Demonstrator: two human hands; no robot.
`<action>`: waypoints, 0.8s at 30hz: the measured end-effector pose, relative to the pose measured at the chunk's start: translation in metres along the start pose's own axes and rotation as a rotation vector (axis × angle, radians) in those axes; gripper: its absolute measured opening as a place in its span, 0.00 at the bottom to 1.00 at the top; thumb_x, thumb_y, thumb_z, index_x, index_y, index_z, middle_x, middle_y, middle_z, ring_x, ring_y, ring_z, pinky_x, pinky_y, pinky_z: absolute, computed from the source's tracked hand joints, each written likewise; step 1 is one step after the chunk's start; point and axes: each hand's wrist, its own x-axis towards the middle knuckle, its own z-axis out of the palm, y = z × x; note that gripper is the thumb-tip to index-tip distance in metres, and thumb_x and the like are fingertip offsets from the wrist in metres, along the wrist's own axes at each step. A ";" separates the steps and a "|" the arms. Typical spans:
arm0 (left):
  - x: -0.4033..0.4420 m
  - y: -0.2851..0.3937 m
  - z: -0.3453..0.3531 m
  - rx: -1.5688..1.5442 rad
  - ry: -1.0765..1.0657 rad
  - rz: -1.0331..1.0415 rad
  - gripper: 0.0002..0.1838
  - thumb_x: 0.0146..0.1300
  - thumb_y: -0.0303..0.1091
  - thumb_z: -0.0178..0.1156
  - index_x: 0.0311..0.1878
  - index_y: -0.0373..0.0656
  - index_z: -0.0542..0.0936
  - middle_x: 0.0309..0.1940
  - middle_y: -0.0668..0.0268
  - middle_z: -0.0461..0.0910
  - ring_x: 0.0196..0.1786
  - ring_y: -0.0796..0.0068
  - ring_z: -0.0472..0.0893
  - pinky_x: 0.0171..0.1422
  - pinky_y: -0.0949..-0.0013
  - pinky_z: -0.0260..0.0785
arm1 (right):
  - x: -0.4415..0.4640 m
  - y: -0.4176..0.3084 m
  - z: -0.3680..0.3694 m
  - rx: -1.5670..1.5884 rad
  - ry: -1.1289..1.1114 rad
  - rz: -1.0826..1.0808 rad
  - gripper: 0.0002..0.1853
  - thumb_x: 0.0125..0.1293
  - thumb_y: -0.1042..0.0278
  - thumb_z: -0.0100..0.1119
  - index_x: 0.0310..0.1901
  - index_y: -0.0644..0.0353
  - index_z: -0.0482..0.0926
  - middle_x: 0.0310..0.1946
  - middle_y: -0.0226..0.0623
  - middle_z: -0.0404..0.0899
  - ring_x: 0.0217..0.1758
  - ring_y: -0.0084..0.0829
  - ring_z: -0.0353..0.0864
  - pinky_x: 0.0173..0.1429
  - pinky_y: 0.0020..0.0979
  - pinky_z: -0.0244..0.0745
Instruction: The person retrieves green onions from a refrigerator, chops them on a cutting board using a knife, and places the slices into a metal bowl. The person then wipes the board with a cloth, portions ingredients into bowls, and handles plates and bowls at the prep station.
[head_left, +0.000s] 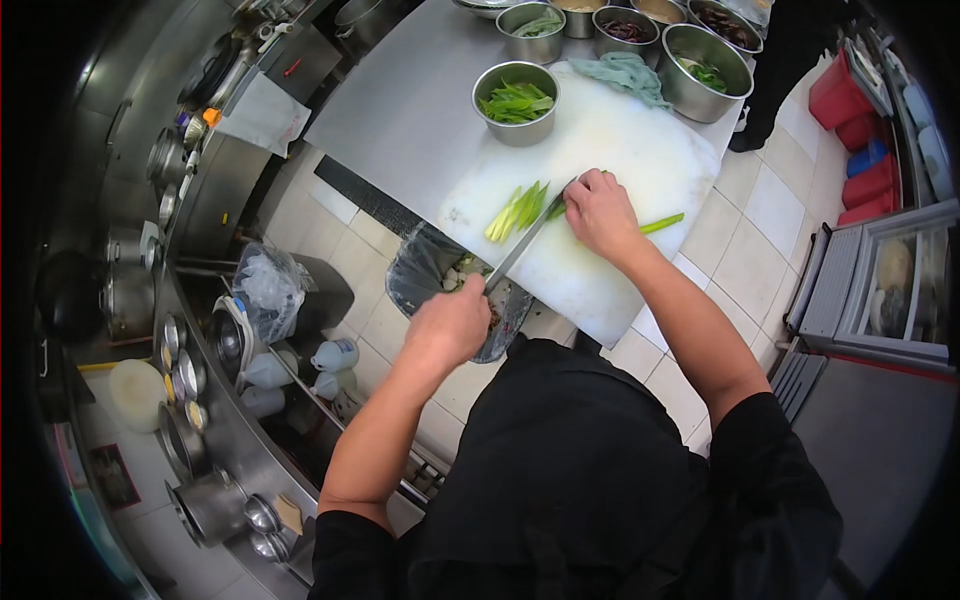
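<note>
My left hand is closed around the handle of a kitchen knife. Its blade slants up and right across the white cutting board, the tip end close to my right fingers. Curled fingers of my right hand press green onion stalks on the board; one stalk sticks out to the right. Left of the blade lies a small pile of cut green onion. Beyond it, a steel pot holds more cut green pieces. What lies directly beneath my right fingers is mostly hidden.
Steel containers of ingredients line the far end, with a green cloth beside a larger pot. Below the board's left edge stands a lined waste bin. Someone in dark trousers stands at the far right.
</note>
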 end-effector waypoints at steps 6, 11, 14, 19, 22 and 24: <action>0.042 0.005 0.014 -0.027 0.063 0.046 0.14 0.73 0.39 0.47 0.50 0.38 0.72 0.36 0.37 0.82 0.44 0.32 0.81 0.52 0.37 0.71 | 0.002 0.003 -0.011 -0.027 -0.028 0.038 0.06 0.61 0.67 0.63 0.38 0.56 0.82 0.42 0.38 0.76 0.49 0.43 0.75 0.54 0.43 0.73; 0.018 0.008 -0.007 -0.010 0.073 0.037 0.13 0.73 0.39 0.48 0.49 0.38 0.72 0.36 0.37 0.82 0.44 0.33 0.81 0.52 0.37 0.70 | 0.001 0.003 -0.014 -0.021 -0.019 0.033 0.06 0.60 0.67 0.64 0.38 0.56 0.82 0.41 0.39 0.76 0.48 0.44 0.76 0.53 0.44 0.74; 0.005 0.002 0.005 0.010 0.005 -0.003 0.14 0.73 0.39 0.48 0.50 0.38 0.71 0.37 0.37 0.82 0.44 0.32 0.81 0.53 0.37 0.70 | -0.003 0.003 0.003 0.010 0.044 0.013 0.07 0.59 0.65 0.67 0.37 0.56 0.83 0.40 0.41 0.76 0.48 0.44 0.76 0.52 0.44 0.74; 0.041 0.011 0.017 -0.024 0.011 0.027 0.15 0.74 0.40 0.45 0.51 0.38 0.71 0.40 0.37 0.82 0.47 0.33 0.81 0.55 0.39 0.71 | 0.000 0.001 -0.008 -0.028 0.051 0.054 0.06 0.60 0.67 0.65 0.37 0.57 0.82 0.41 0.40 0.77 0.48 0.44 0.76 0.53 0.44 0.74; 0.038 0.018 0.001 -0.029 0.045 0.037 0.14 0.74 0.40 0.48 0.50 0.38 0.72 0.38 0.38 0.82 0.45 0.32 0.81 0.52 0.38 0.70 | 0.003 0.006 -0.014 -0.050 0.011 0.052 0.05 0.61 0.68 0.63 0.37 0.57 0.81 0.40 0.39 0.76 0.48 0.44 0.76 0.52 0.44 0.74; 0.025 0.017 -0.006 -0.039 0.065 0.031 0.14 0.74 0.41 0.48 0.49 0.38 0.72 0.38 0.37 0.82 0.44 0.32 0.81 0.52 0.38 0.70 | 0.001 0.011 -0.008 -0.041 0.007 0.035 0.04 0.61 0.69 0.63 0.37 0.58 0.82 0.39 0.39 0.77 0.47 0.44 0.76 0.52 0.43 0.75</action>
